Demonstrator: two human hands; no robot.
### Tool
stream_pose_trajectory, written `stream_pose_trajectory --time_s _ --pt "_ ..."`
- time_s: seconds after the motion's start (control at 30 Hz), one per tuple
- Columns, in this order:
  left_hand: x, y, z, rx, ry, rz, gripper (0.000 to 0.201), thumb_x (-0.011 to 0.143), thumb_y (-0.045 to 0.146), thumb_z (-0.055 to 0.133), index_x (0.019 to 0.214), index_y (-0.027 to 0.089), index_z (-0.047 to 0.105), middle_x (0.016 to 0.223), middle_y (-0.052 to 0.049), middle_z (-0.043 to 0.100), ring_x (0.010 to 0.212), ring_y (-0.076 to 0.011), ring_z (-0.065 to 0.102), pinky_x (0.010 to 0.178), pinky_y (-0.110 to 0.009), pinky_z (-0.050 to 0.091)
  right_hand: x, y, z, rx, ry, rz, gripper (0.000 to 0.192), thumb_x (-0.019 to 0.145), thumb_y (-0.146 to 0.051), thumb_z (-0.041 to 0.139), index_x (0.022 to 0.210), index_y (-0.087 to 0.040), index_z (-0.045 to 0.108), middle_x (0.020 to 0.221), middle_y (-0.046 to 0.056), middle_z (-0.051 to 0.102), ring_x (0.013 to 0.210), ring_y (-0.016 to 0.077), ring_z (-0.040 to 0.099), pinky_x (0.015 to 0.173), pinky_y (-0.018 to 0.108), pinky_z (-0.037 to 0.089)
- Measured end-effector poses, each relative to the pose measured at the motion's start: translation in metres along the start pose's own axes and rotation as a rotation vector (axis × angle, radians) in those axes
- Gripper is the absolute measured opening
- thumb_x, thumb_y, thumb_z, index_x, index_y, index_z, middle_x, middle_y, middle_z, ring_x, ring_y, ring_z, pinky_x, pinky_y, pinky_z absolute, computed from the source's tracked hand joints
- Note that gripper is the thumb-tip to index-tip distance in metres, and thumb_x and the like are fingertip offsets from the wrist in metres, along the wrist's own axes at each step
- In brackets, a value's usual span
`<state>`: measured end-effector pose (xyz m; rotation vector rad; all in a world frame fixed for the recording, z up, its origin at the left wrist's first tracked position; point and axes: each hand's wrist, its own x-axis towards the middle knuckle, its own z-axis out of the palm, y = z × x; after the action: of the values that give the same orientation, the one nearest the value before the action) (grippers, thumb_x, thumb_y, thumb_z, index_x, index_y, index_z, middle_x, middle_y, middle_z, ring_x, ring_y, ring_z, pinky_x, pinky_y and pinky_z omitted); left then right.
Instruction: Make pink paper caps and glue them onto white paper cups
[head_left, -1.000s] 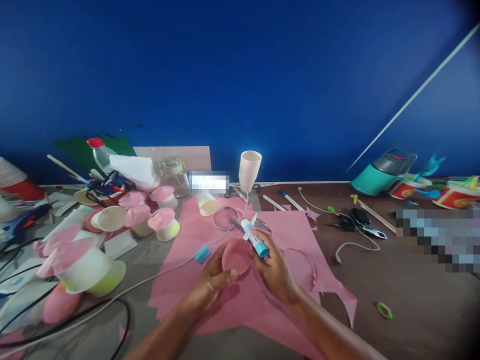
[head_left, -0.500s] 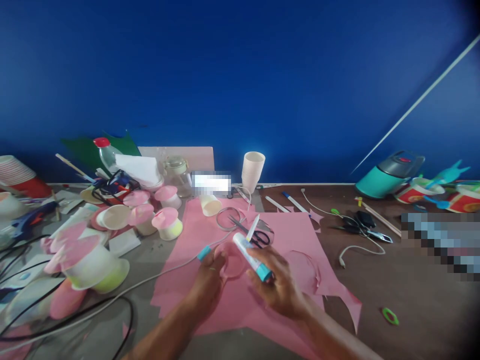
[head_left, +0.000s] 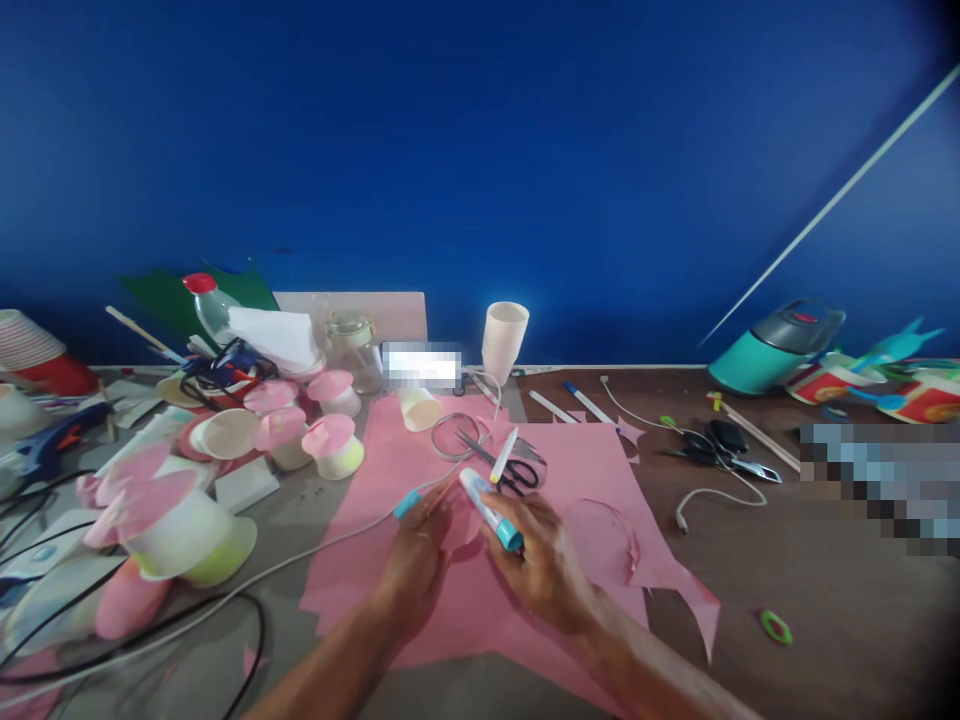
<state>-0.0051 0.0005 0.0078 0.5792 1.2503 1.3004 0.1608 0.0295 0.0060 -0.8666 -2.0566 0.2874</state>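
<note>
Pink paper disc (head_left: 459, 522) now lies down on the pink sheet (head_left: 480, 600), pressed flat under our left hand (head_left: 418, 550); 1 s ago we held it lifted up btwn both hands, face toward us; left fingers now spread over it, not curled round; our right hand (head_left: 541, 560) is clamped on the glue stick (head_left: 491, 510), same grip as before, but the stick has dropped lower, its white tip pointing up-left just beside the disc edge; teal cap (head_left: 407, 503) sits on the sheet, just left of the left hand; scissors (head_left: 501, 466) lie just beyond the stick tip; sheet rests on a brown table (head_left: 825, 620) w/ grey area at left; pink-topped paper cups (head_left: 334, 445) crowd the left side, cables near them; white cup (head_left: 504, 340) stands at the back by the deep blue wall (head_left: 480, 150); teal jug (head_left: 772, 345) lies far right.
</note>
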Motion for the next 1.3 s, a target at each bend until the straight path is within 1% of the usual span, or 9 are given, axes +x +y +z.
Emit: stream_pose_trajectory --time_s 0.13,0.3,0.47,0.63,0.77,0.9,1.07,1.2,1.3 --pt "0.003 -0.008 -0.002 0.028 0.008 -0.051 0.039 0.081 0.045 0.071 0.114 0.024 0.073 0.112 -0.008 0.073 0.104 -0.0291 0.064 0.083 -0.035 0.054 0.0 0.003 -0.005 0.056 0.101 0.063 0.028 0.092 -0.019 0.056 0.119 -0.022 0.062 0.092 0.008 0.076 0.076 0.0227 0.07 0.067 0.033 0.057" --pt "0.001 -0.003 0.0 0.021 -0.048 -0.023 0.036 0.081 0.04 0.071 0.114 0.027 0.072 0.11 -0.004 0.073 0.101 -0.0248 0.065 0.08 -0.03 0.053 -0.001 -0.006 -0.004 0.161 0.017 0.009 0.029 0.091 -0.019 0.059 0.119 -0.024 0.063 0.087 0.005 0.076 0.068 0.0205 0.067 0.064 0.033 0.056" --pt "-0.001 0.005 0.006 0.048 -0.163 0.114 0.03 0.083 0.042 0.069 0.102 0.02 0.076 0.105 -0.008 0.075 0.101 -0.0279 0.065 0.09 -0.035 0.051 0.0 -0.009 0.002 0.154 -0.001 -0.009 0.03 0.09 -0.019 0.06 0.12 -0.025 0.063 0.085 0.005 0.076 0.066 0.0201 0.067 0.063 0.031 0.054" --pt "0.002 -0.001 0.003 0.062 -0.118 0.128 0.032 0.079 0.038 0.073 0.105 0.019 0.077 0.113 -0.009 0.074 0.114 -0.0314 0.061 0.103 -0.04 0.045 -0.001 -0.002 0.003 0.115 -0.017 0.085 0.026 0.092 -0.021 0.057 0.118 -0.023 0.062 0.095 0.008 0.077 0.076 0.0225 0.071 0.07 0.033 0.058" --pt "0.006 -0.01 -0.002 0.111 -0.068 0.113 0.034 0.082 0.038 0.071 0.112 0.021 0.075 0.115 -0.008 0.074 0.125 -0.032 0.056 0.109 -0.044 0.04 -0.003 0.003 0.002 0.149 0.055 0.161 0.026 0.093 -0.022 0.056 0.118 -0.022 0.062 0.101 0.008 0.077 0.086 0.0239 0.073 0.074 0.034 0.059" --pt "0.008 -0.012 -0.004 0.118 -0.06 0.096 0.033 0.084 0.039 0.068 0.112 0.024 0.075 0.118 -0.007 0.073 0.124 -0.0326 0.057 0.107 -0.044 0.043 -0.003 -0.005 -0.001 0.194 0.022 0.078 0.026 0.092 -0.022 0.058 0.118 -0.023 0.061 0.093 0.006 0.076 0.077 0.0222 0.071 0.069 0.033 0.058" --pt "0.006 -0.004 0.002 0.098 -0.121 0.134 0.03 0.082 0.04 0.07 0.104 0.021 0.077 0.114 -0.007 0.075 0.119 -0.0325 0.06 0.107 -0.043 0.043 0.0 -0.014 0.001 0.201 -0.02 0.019 0.028 0.091 -0.019 0.058 0.118 -0.024 0.062 0.085 0.005 0.076 0.067 0.0198 0.068 0.063 0.031 0.056" --pt "0.005 0.0 0.003 0.146 -0.126 0.197 0.03 0.081 0.041 0.071 0.104 0.023 0.078 0.117 -0.007 0.074 0.122 -0.0326 0.058 0.113 -0.044 0.037 0.001 -0.004 0.006 0.162 0.024 0.083 0.026 0.091 -0.02 0.058 0.116 -0.021 0.063 0.093 0.007 0.077 0.077 0.0226 0.072 0.07 0.033 0.059" --pt "0.004 -0.002 0.001 0.089 -0.089 0.15 0.031 0.079 0.04 0.074 0.106 0.024 0.077 0.121 -0.006 0.073 0.132 -0.0335 0.05 0.119 -0.046 0.028 0.002 0.005 0.005 0.146 0.073 0.184 0.024 0.092 -0.023 0.056 0.115 -0.02 0.063 0.099 0.009 0.077 0.084 0.0237 0.074 0.072 0.033 0.06"
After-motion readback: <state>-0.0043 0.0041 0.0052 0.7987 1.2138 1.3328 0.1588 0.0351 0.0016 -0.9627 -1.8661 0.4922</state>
